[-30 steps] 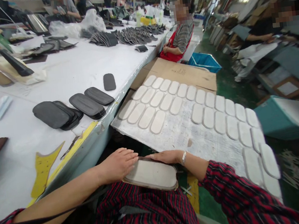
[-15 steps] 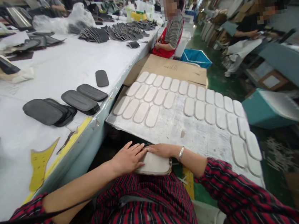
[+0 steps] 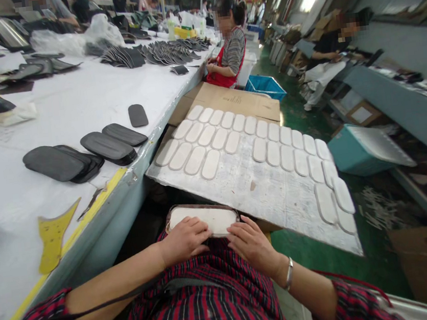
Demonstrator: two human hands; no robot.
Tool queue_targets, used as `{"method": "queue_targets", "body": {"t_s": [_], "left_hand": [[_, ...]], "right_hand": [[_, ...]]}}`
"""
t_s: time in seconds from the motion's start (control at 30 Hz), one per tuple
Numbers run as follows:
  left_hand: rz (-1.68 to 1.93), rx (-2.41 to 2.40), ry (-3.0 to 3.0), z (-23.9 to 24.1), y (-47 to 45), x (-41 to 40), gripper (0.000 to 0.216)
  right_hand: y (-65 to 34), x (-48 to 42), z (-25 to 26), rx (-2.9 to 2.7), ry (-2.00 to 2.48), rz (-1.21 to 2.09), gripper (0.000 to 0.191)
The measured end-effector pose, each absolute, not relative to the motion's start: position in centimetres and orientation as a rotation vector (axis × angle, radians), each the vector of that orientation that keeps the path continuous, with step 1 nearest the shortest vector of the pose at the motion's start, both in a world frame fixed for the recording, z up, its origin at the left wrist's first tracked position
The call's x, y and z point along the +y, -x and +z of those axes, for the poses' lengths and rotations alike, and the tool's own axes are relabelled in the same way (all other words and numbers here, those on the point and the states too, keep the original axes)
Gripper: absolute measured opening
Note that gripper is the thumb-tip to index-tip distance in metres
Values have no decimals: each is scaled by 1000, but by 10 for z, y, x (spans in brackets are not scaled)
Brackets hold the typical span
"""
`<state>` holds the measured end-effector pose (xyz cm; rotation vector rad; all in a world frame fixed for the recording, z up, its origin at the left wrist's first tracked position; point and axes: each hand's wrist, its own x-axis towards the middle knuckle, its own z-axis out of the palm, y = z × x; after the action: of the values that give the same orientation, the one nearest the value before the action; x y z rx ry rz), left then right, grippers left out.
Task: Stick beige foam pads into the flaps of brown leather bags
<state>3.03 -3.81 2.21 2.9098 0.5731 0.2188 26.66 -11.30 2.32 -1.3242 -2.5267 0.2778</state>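
A white oval pad (image 3: 204,215) with a brown rim lies across my lap, its long side crosswise. My left hand (image 3: 185,240) grips the near edge, fingers closed together over the white face and thumb low beside the edge. At the pad's right end, my right hand (image 3: 252,244) has its fingertips on the corner; its thumb is hidden. Just beyond the pad is a board (image 3: 236,191) bearing rows of similar white oval pieces (image 3: 211,164).
On the white table (image 3: 110,100) to the left lie black oval pieces (image 3: 54,162) in overlapping stacks and a yellow template (image 3: 55,239). A person in a red apron (image 3: 226,68) sits beyond the board, near a blue crate (image 3: 265,87). A teal bin (image 3: 362,148) stands at right.
My right hand has moved from the pad's far edge to its right end. My left hand has drawn back toward the near edge, uncovering more of the white face.
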Motion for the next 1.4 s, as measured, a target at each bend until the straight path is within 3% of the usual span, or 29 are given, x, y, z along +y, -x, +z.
{"method": "queue_targets", "body": {"t_s": [0.13, 0.5, 0.8, 0.97, 1.1, 1.23, 1.4], "left_hand": [[220, 678, -2903, 20, -36, -44, 29], [291, 853, -2849, 20, -43, -55, 18], [261, 1139, -2732, 28, -63, -59, 18], [349, 1153, -2499, 28, -54, -50, 13], [873, 1177, -2043, 34, -3, -30, 44], [869, 1180, -2188, 30, 45, -28, 28], [614, 1107, -2481, 6, 47, -45, 37]], "right_hand": [[-257, -114, 17, -2479, 1392, 190, 24], [-257, -98, 30, -2328, 1542, 520, 6], [-237, -93, 30, -2227, 1808, 410, 9], [-235, -92, 37, -2219, 1837, 254, 38], [-246, -79, 41, -2298, 1727, 314, 64], [-242, -68, 46, -2513, 1475, 511, 48], [-209, -70, 37, -2550, 1275, 482, 22]]}}
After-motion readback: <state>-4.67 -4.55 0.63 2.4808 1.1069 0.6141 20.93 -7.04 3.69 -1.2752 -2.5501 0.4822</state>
